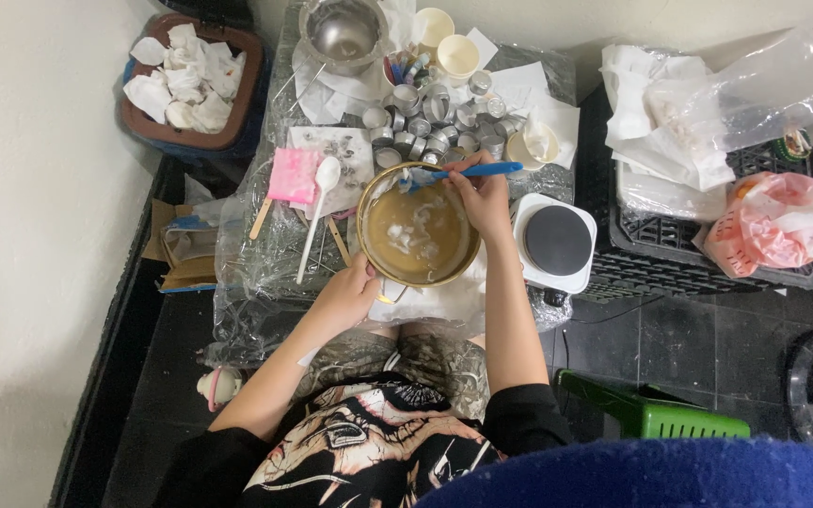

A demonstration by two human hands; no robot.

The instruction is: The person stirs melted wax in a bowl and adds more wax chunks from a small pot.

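From up here I take the round metal bowl [419, 235] as my landmark: it sits in the middle of the plastic-covered surface [247, 273], holding brownish liquid with pale lumps. My left hand [348, 292] is curled closed on the bowl's near-left rim, steadying it. My right hand [482, 193] is over the bowl's far-right edge, fingers closed around a blue-handled spatula [468, 172], which lies across the bowl's far rim with its head at the far-left side. Left of the bowl a white spoon [317, 212] lies on the surface, with a pink packet [292, 175] just beyond it. Behind the bowl stands a cluster of small metal cups [435, 127], and farther back a steel pot [342, 33] and two paper cups [446, 42]. Just right of the bowl sits a white single hotplate [555, 242]; beyond that, a black crate [670, 240] piled with plastic bags. Far left of the bowl, a brown bin [190, 80] holds crumpled tissues.
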